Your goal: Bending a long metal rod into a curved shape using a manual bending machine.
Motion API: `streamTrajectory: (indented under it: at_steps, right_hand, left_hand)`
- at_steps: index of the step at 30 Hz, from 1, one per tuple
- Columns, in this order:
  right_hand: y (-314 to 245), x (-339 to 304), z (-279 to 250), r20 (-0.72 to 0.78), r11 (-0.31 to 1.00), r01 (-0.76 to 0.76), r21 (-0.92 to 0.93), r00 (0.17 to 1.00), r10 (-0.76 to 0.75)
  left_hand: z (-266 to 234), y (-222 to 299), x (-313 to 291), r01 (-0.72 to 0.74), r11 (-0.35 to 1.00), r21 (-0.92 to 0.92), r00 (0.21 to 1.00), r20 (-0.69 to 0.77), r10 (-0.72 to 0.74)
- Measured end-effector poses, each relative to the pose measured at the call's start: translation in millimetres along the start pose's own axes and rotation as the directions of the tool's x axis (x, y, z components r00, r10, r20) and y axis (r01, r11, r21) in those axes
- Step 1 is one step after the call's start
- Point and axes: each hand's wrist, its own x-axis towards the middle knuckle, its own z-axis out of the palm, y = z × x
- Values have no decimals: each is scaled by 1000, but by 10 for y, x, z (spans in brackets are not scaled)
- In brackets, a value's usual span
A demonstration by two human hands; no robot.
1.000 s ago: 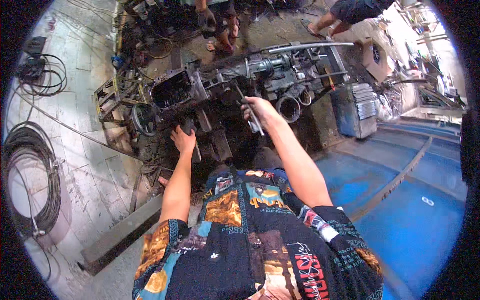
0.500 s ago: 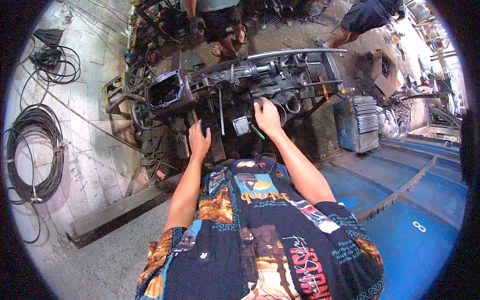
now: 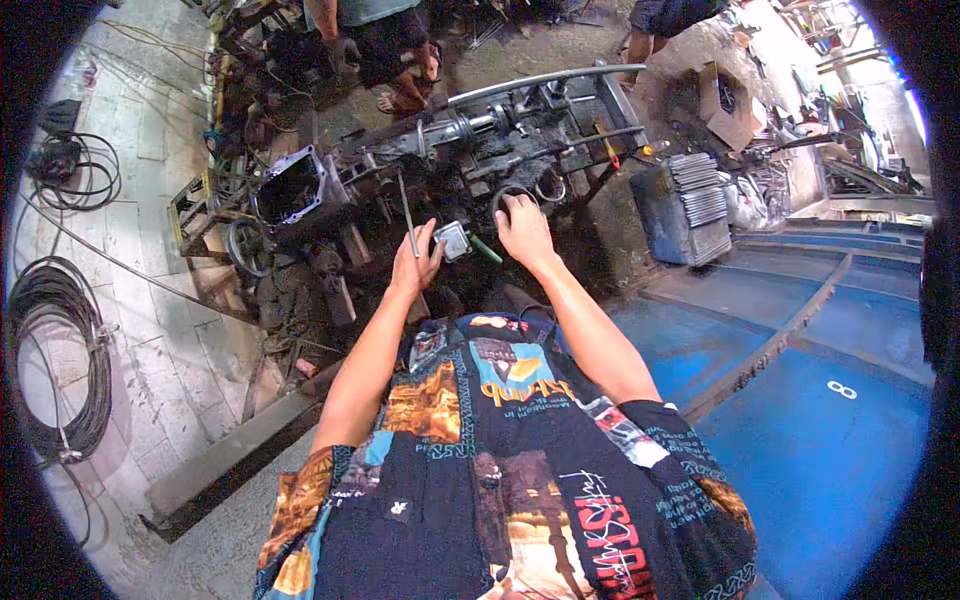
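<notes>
In front of me lies a greasy machine assembly (image 3: 470, 135) with shafts and castings on a metal frame. My left hand (image 3: 412, 262) is by the lower end of a thin metal rod (image 3: 408, 205), its thumb and fingers apart; the rod crosses in front of part of the hand. Just right of it is a small silver square box (image 3: 453, 241) with a green tube (image 3: 487, 250) beside it. My right hand (image 3: 524, 232) has its fingers curled over the rim of a round metal ring (image 3: 503, 195). The fingertips are partly hidden. A second ring (image 3: 552, 184) stands beside it.
An open square housing (image 3: 292, 187) and a handwheel (image 3: 247, 248) sit at the left. To the right stand a blue finned metal unit (image 3: 685, 215) and a cardboard box (image 3: 727, 105). Another person (image 3: 385, 60) is beyond the machine. Coiled cable (image 3: 62, 360) lies far left.
My left hand has moved right, to the rod and the silver box. My right hand has shifted slightly onto the ring's rim. The whole view has turned, moving the machine leftward.
</notes>
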Motion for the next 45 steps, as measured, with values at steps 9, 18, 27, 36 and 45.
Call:
streamTrajectory:
  at_steps: [9, 18, 27, 36, 45]
  right_hand:
    - [233, 678, -603, -121, 995, 103, 11, 988, -101]
    - [918, 2035, -1119, -239, 917, 399, -20, 889, -392]
    - [1333, 2832, -1027, 253, 836, 540, -103, 827, -503]
    - [1513, 3129, -906, 379, 728, 654, -208, 740, -556]
    - [1522, 3369, -826, 492, 695, 713, -90, 639, -591]
  left_hand:
    - [318, 308, 437, -14, 998, -65, 998, 62, 18]
    - [818, 908, 1171, 257, 966, -4, 965, -60, -257]
    - [1183, 1246, 1146, 482, 876, 2, 847, -255, -466]
    - [1941, 973, 178, 870, 494, 12, 492, -90, -866]
    - [2463, 544, 83, 642, -276, -715, 99, 435, -895]
